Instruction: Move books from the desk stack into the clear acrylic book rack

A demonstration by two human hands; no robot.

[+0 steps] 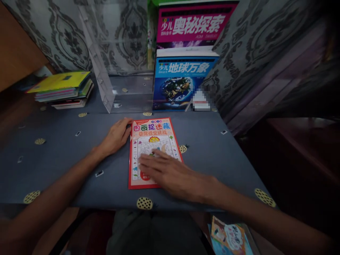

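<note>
A red-bordered picture book [152, 132] lies flat on the grey-blue tablecloth [212, 152] near the table's front edge. My right hand [170, 173] rests across the lower right of its cover, fingers extended and pointing left, hiding part of the drawing. At the book's upper left corner is my left hand [117, 136], its fingertips touching or very near the edge, the fingers bent loosely and grasping nothing visible.
A clear acrylic rack [101, 78] stands at the back, with a blue globe book [172, 92] and a pink book [193, 26] on its right. Stacked books [63, 85] sit back left. More books [231, 237] are below the table's front edge.
</note>
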